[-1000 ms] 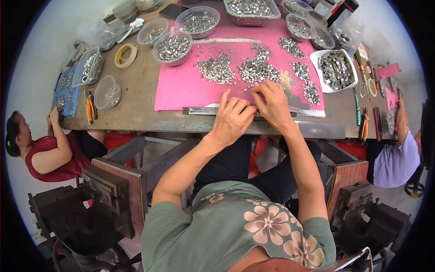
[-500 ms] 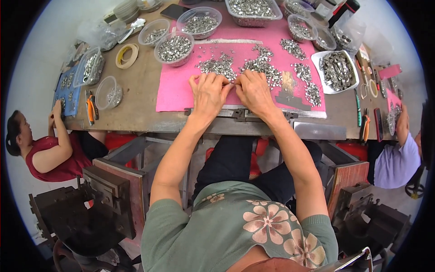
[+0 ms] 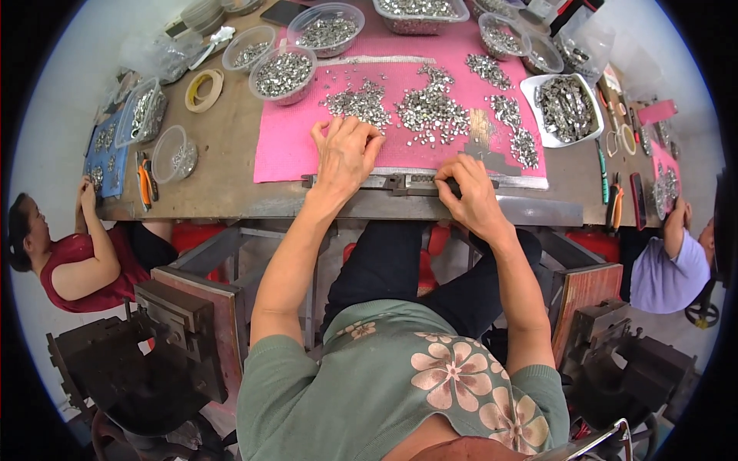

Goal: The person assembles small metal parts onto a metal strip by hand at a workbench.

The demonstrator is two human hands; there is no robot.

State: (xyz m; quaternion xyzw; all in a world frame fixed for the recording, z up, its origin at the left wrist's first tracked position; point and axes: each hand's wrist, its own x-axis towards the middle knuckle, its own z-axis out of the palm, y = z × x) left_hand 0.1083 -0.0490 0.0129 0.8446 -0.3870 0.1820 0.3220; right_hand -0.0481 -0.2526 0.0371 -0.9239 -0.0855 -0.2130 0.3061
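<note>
My left hand (image 3: 344, 157) is over the pink mat (image 3: 292, 146), at the near edge of the left heap of small silvery metal pieces (image 3: 360, 106). Its fingers curl down and the thumb meets the forefinger; whatever lies between them is too small to name. At the table's front edge, my right hand (image 3: 470, 196) pinches thumb and fingers together at the right part of a dark metal bar fixture (image 3: 400, 184). What those fingertips hold is hidden. Beyond the hands spreads a second heap of silvery pieces (image 3: 432, 111).
Clear tubs of silvery pieces (image 3: 284, 75) line the far side. A white dish (image 3: 567, 111) of longer metal parts stands at right. Tape (image 3: 204, 91), orange-handled pliers (image 3: 144, 181) and a co-worker (image 3: 81, 253) are at left; another person (image 3: 670, 265) sits at right.
My hands were together at the mat's middle and are now apart. The right one has come back and rightward to the fixture; the left one stays by the left heap. The view has shifted slightly.
</note>
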